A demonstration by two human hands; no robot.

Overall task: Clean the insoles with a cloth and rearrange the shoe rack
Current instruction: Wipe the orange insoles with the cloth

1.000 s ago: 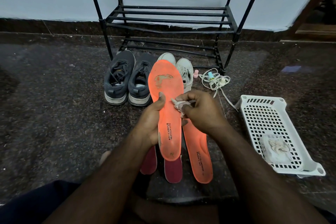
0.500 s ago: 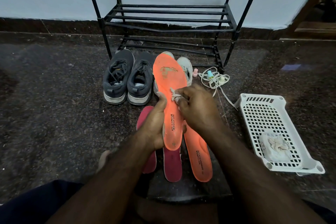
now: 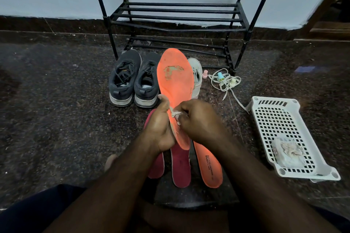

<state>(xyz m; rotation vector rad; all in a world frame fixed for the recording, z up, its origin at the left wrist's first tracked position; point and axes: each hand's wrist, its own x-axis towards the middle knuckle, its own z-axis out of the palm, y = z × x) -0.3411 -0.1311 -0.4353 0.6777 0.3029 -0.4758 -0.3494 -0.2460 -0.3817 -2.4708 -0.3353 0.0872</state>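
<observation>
Head view: the left hand (image 3: 161,130) grips the raised orange insole (image 3: 175,89) by its heel half, fingers curled round the edge. The right hand (image 3: 198,121) pinches a small cloth (image 3: 176,114) against its middle. Wiping is under way; next, probably, the worn toe patch needs rubbing.

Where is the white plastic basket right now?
In the head view, the white basket sits on the dark floor at the right, beside the tangled white cord and right of the orange insole on the floor.
</observation>
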